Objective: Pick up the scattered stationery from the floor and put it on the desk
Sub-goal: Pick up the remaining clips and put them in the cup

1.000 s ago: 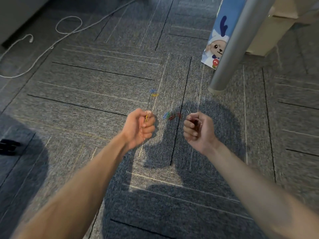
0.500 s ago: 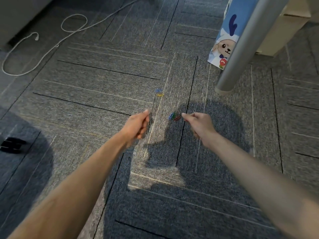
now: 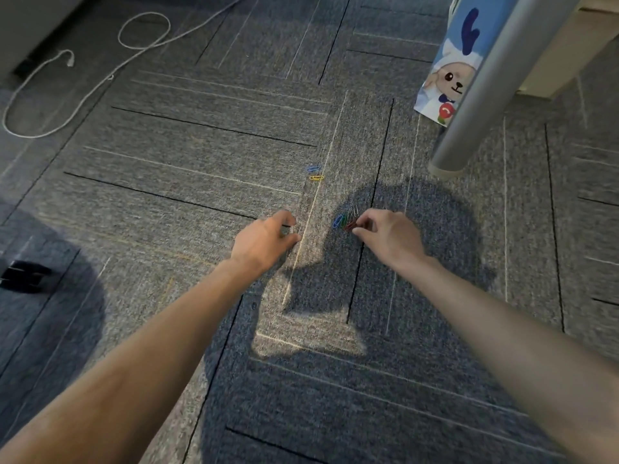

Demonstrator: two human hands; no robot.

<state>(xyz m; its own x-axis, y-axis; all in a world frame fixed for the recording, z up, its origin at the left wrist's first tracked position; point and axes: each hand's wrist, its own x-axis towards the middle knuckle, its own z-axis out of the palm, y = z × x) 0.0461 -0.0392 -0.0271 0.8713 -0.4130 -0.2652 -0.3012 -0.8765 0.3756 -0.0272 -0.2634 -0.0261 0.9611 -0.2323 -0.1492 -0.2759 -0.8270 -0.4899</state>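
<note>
- A small black object [image 3: 23,274] lies at the far left edge of the carpet [image 3: 187,182], well apart from both hands.
- A white cable [image 3: 67,105] loops across the upper left; bare carpet stretches between it and the hands.
- The left hand [image 3: 264,241] is low over the carpet, back to the camera, fingers curled under. I cannot tell whether it holds anything.
- Beyond it, two loose paper clips lie close together, a blue clip [image 3: 313,168] and just nearer a yellow clip [image 3: 316,178]. Both have their long axes running roughly left to right.
- A small pile of clips [image 3: 341,221] lies between the hands, in shadow. Its clips slant from lower left to upper right.
- The right hand [image 3: 388,236] reaches into the pile's near side, thumb and forefinger pinched on a red clip [image 3: 350,226], the other fingers loosely bent.
- A grey desk leg [image 3: 482,95] stands on the carpet beyond the right hand, leaning away to the upper right.
- A blue paper bag [image 3: 442,82] with a cartoon animal stands behind the leg.
</note>
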